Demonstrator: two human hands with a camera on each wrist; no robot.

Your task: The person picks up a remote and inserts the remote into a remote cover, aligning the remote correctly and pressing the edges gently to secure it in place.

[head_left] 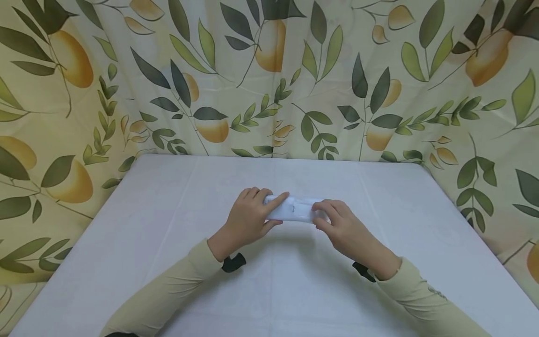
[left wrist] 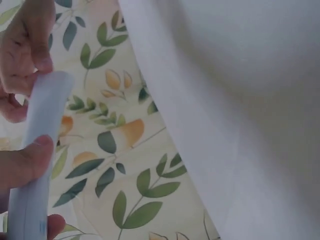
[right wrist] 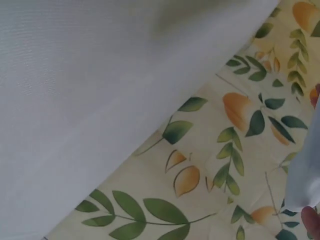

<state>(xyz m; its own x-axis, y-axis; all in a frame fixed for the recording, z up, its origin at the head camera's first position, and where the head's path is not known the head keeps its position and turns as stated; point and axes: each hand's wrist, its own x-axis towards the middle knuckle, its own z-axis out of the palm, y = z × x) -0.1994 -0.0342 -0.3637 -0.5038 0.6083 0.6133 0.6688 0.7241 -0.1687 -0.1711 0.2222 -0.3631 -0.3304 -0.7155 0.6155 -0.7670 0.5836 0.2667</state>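
A long white object, looking like a remote control (head_left: pixel 290 209) with its back turned up, is held above the white table. On its face a rectangular panel outline and a small dark mark show. My left hand (head_left: pixel 248 213) grips its left end, with a finger laid across the face and the thumb along the near edge. At the other end my right hand (head_left: pixel 338 220) pinches it between curled fingers and thumb. In the left wrist view its rounded end (left wrist: pixel 52 90) meets the right fingertips. Only part of the white body (right wrist: pixel 305 170) shows in the right wrist view.
The white-covered table (head_left: pixel 210 290) spreads beneath both hands. A curtain (head_left: pixel 269 103) printed with leaves and orange fruit hangs behind the table and at its sides. Dark straps (head_left: pixel 234 262) sit at both wrists.
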